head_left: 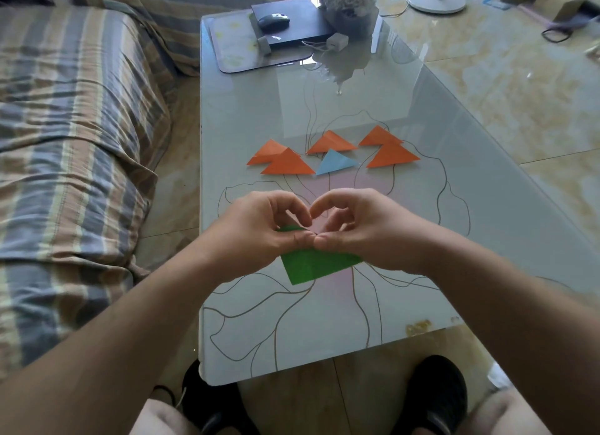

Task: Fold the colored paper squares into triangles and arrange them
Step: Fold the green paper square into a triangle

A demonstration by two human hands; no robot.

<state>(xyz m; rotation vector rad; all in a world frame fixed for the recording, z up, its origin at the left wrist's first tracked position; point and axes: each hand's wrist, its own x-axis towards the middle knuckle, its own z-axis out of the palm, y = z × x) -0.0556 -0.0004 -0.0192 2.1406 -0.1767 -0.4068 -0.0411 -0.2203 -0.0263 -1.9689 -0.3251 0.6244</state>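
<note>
While your left hand (259,230) and right hand (354,230) meet thumb to thumb near the middle of the glass table (454,162), each pinches the upper edge of the green paper (311,265) with curled fingers. Its lower part lies flat on the table beneath your hands. Farther away, five orange triangles (287,165) and one blue triangle (336,162) lie in a loose cluster, some overlapping.

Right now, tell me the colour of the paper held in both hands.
Green paper, seen in the head view.
</note>
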